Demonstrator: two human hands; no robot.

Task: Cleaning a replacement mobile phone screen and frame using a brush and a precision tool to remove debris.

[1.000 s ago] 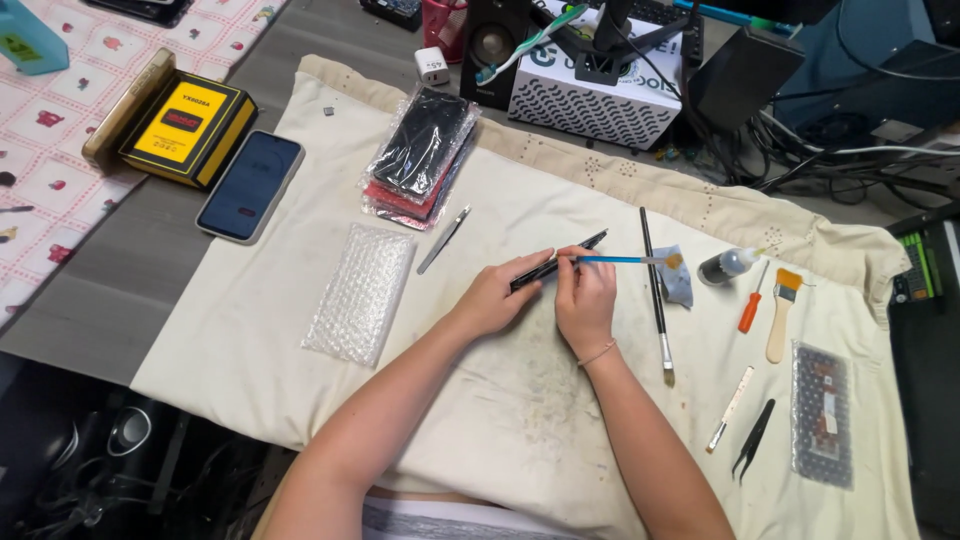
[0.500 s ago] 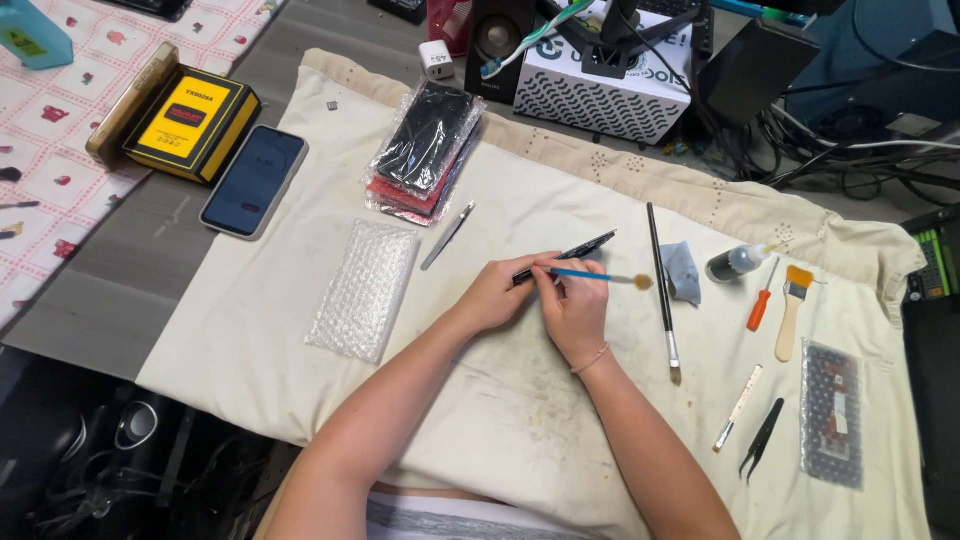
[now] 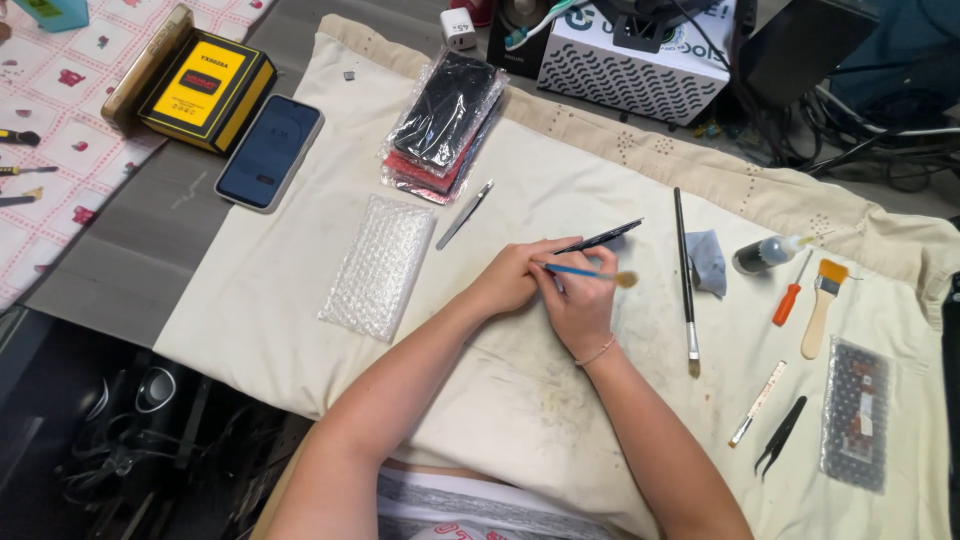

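Right hand: the right hand [image 3: 578,305] has its fingers clamped on a small blue brush [image 3: 590,273], bristle tip pointing to 3 o'clock
Left hand: the left hand [image 3: 512,278] lies touching the right one, fingers curled together; whether they pinch something small I cannot tell
Black tool: a black pen-like tool [image 3: 600,238] sticks out from between the hands toward 2 o'clock
Progress: brushing seems to be in the middle; no finished part is visible
Surface: a stained cream cloth [image 3: 300,300], with a long brush [image 3: 685,280] at 3 o'clock, bubble wrap [image 3: 378,266] at 9 o'clock, a phone [image 3: 268,152] at 10 o'clock
Room: a grey bench [image 3: 110,260], cables at the far edge
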